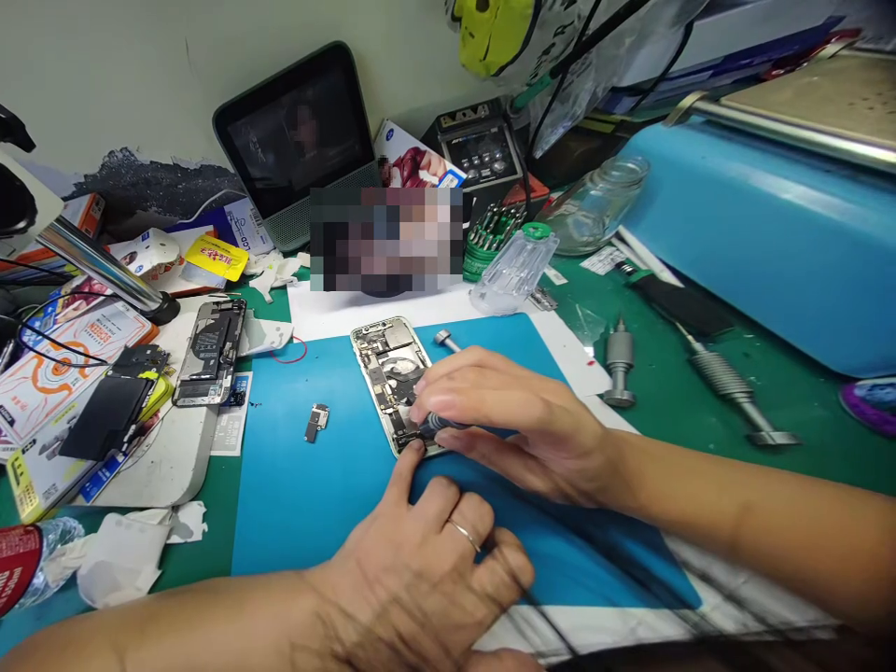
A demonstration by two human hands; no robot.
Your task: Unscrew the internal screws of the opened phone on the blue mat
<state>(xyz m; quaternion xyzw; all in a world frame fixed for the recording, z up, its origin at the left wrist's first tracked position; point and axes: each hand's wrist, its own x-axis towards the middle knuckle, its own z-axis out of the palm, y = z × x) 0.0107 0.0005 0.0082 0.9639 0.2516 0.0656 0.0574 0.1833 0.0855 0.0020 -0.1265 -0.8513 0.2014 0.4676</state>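
An opened phone with its insides showing lies on a blue mat. My left hand has its index fingertip on the phone's lower end, with the other fingers loosely curled and the thumb mostly hidden. Over the phone's lower right part, my right hand is closed round a grey ribbed screwdriver, its tip hidden by the fingers. Just beyond that hand the metal end of a tool shows. To the left of the phone rests a small metal shield plate.
Two grey screwdrivers lie at right, near a black-handled tool. At left, a second opened phone rests on a white block among boxes. Behind are a green bit holder, a clear plastic container and a screen.
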